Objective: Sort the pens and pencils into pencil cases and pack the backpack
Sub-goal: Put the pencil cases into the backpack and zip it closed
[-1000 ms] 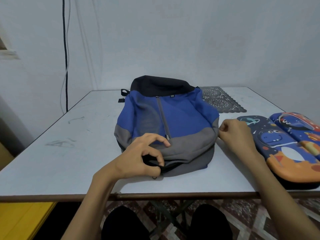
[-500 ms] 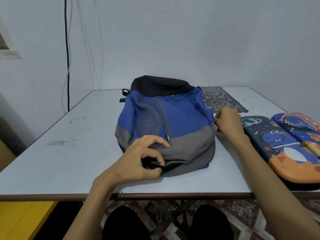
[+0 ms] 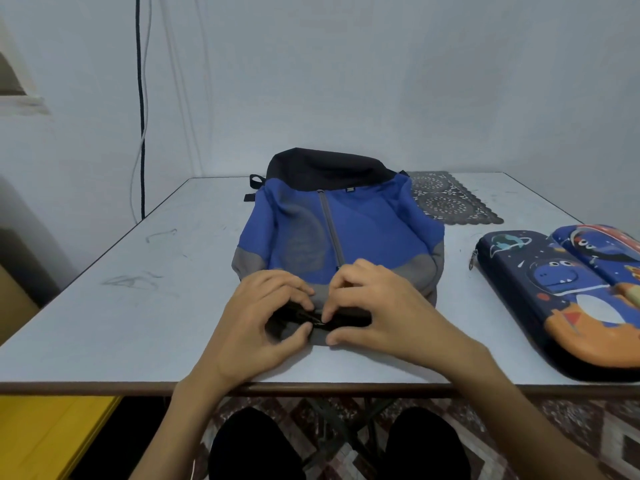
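Observation:
A blue, grey and black backpack [image 3: 360, 226] lies flat on the white table [image 3: 156, 306], its grey end toward me. My left hand [image 3: 256, 327] grips the backpack's near edge, thumb under and fingers curled over the black fabric there. My right hand [image 3: 377, 306] sits just beside it and pinches the same black edge at the zipper with its fingertips. Two hard pencil cases lie closed at the right: one dark blue with a dinosaur [image 3: 554, 292], the other blue and red [image 3: 602, 244] partly overlapping it. No pens or pencils are visible.
A dark lace mat [image 3: 446, 199] lies behind the backpack at the back right. A black cable [image 3: 140, 98] hangs down the wall at the left. A yellow surface [image 3: 45, 434] sits below the table's front edge at the left.
My right hand has come from the backpack's right side to its near edge, beside my left hand. My left hand has kept its hold there.

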A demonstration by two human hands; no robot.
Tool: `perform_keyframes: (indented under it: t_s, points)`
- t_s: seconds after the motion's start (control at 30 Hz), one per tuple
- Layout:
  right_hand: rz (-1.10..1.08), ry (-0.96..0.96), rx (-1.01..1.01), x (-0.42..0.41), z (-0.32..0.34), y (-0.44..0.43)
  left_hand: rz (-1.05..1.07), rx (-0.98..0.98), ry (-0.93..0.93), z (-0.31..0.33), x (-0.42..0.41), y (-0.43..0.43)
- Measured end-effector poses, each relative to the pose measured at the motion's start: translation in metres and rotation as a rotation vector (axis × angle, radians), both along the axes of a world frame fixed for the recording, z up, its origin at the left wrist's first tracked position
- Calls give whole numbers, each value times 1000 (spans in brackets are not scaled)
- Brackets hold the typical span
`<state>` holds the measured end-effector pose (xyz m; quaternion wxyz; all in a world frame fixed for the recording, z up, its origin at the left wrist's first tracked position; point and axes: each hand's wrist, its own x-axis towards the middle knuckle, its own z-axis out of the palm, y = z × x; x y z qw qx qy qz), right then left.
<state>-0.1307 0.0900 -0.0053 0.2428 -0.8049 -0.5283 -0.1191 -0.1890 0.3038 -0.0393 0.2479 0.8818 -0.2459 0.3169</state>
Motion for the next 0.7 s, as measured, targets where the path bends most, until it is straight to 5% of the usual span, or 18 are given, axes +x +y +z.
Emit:
perform_keyframes:
  t_s: [0.7]
  points:
    - [-46, 167, 82, 7, -24, 7, 211, -219, 122, 5, -3, 36]
